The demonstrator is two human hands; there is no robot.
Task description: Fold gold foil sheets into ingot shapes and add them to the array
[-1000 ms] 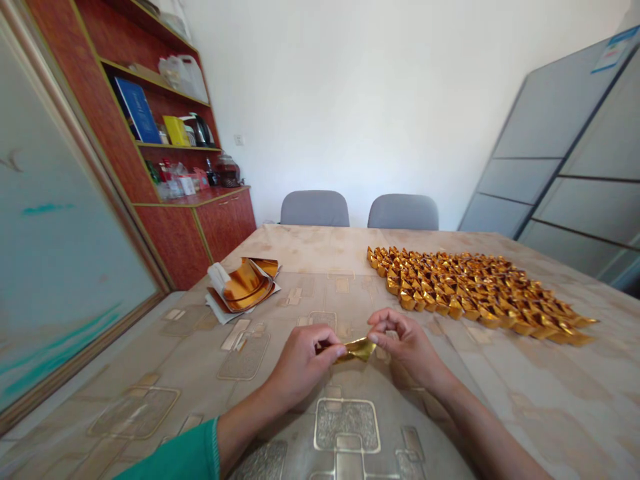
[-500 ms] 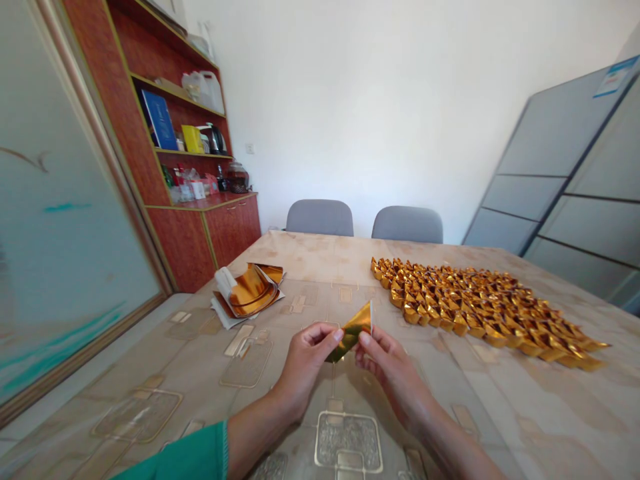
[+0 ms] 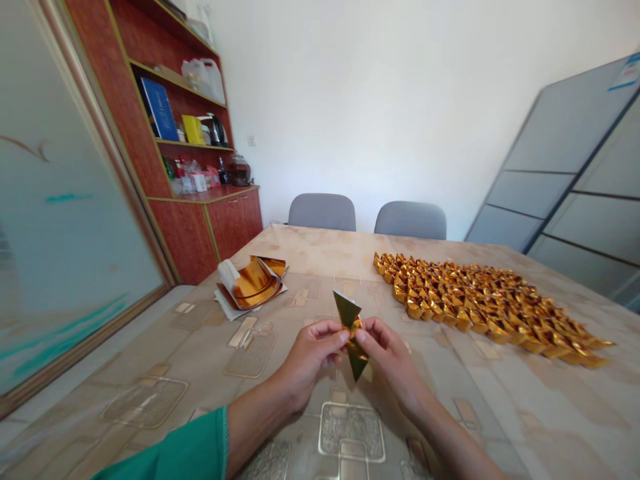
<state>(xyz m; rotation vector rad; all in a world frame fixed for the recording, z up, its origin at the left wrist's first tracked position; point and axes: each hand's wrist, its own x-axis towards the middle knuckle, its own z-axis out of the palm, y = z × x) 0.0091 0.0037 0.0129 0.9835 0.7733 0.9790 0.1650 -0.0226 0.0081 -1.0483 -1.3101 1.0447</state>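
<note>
The left hand (image 3: 313,353) and right hand (image 3: 390,357) were held close together above the desk (image 3: 450,407), each partly closed, with fingers curled and pinching the gold foil (image 3: 351,335) between them. The foil was folded into a narrow shape, with one point sticking up and another down, and it hung in the air between the fingertips (image 3: 345,337), not touching the desk. Beyond the right hand, many folded gold ingots (image 3: 475,303) lay packed in a wide patch on the desk. Beyond the left hand, a stack of foil sheets (image 3: 253,283) lay curling on white paper (image 3: 227,308). A green sleeve (image 3: 170,450) covered the left arm. Two gray chairs (image 3: 323,213) stood past the far edge.
</note>
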